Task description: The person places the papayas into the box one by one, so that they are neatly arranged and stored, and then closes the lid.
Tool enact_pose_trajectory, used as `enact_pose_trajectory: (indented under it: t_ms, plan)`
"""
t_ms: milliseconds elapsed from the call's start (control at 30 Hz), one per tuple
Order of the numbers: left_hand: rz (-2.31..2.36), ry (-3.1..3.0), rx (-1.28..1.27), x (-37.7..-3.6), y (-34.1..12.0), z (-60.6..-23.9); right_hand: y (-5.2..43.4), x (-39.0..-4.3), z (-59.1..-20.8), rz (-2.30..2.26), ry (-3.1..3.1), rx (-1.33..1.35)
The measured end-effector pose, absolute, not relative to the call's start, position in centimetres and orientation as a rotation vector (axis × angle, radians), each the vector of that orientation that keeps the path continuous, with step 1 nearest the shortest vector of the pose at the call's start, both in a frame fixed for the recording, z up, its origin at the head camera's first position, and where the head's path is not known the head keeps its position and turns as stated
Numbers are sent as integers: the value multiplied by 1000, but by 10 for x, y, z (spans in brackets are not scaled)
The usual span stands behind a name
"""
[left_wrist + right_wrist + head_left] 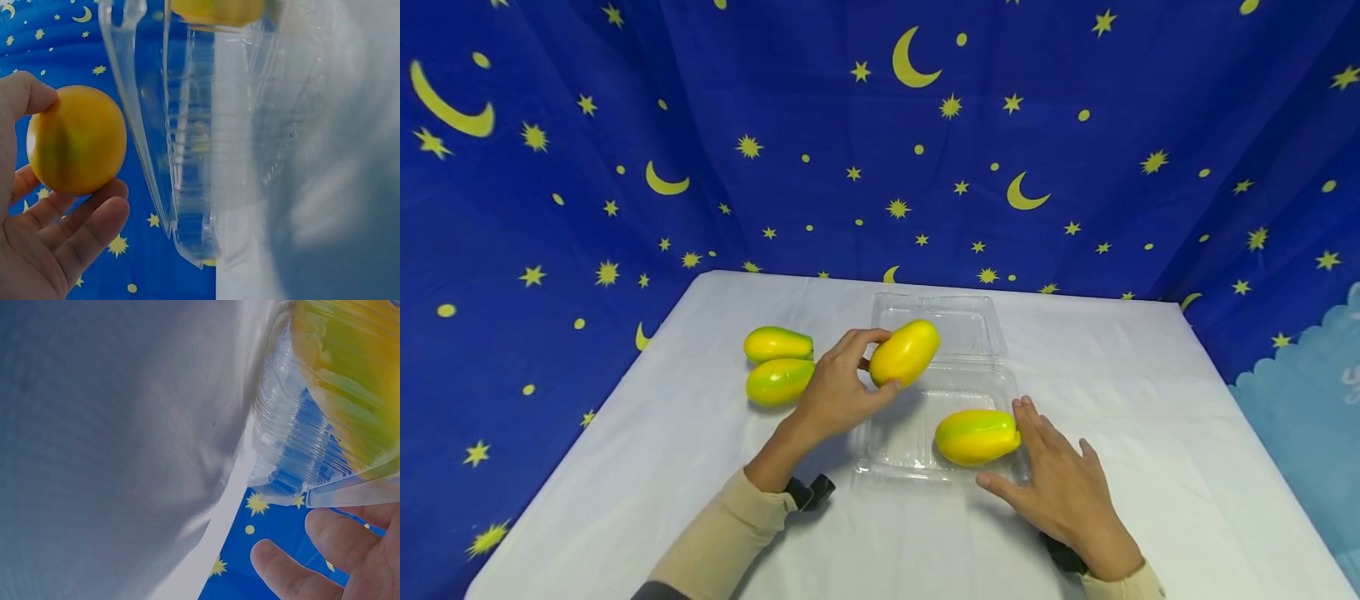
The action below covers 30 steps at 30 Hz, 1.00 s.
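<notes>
1. Four glossy papayas (906, 353), smooth and oblong, appear at a white cloth-covered table (1150, 417) with a hinged clear plastic clamshell (887, 446), its ribbed base flat and its lid (962, 325) laid back
2. Gripped between thumb and fingers of a person's left hand (842, 387), a mostly yellow papaya (78, 140) hangs above the clamshell
3. Free of any hold, the right hand (1060, 479) extends its fingers beside the clamshell's right rim, near a green-streaked papaya (977, 437) lying in the base; whether fingertips touch the fruit cannot be told
4. Side by side to the left, an upper papaya (778, 344) and a lower papaya (780, 382) rest on the cloth, the lower one's right end partly hidden behind the left hand
5. Ribbed plastic distorts the boxed fruit, cut off at the right wrist view's edge
6. Creased blue fabric (820, 100) printed with yellow moons and stars forms the backdrop; at far right, a white mark on a scalloped pale-blue patch (1315, 417) is cropped beyond reading
</notes>
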<state>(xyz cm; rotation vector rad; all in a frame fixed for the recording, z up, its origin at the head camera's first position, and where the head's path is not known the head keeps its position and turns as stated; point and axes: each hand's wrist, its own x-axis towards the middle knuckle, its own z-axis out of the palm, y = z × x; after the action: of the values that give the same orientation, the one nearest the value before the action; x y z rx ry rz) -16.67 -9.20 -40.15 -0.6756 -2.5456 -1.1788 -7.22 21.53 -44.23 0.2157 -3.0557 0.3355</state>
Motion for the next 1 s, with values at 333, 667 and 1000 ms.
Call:
enact_pose_trajectory:
  t_ms: [333, 667, 1000]
  plan:
    - [-1238, -2522, -857, -176, -78, -405, 216, -72, -443, 343, -3069, 203]
    - [-1320, -2554, -972, -185, -63, -416, 218, -72, -443, 316, -3081, 176]
    - [-1230, -2609, -1060, -189, -52, -422, 218, -71, -442, 333, -3062, 166]
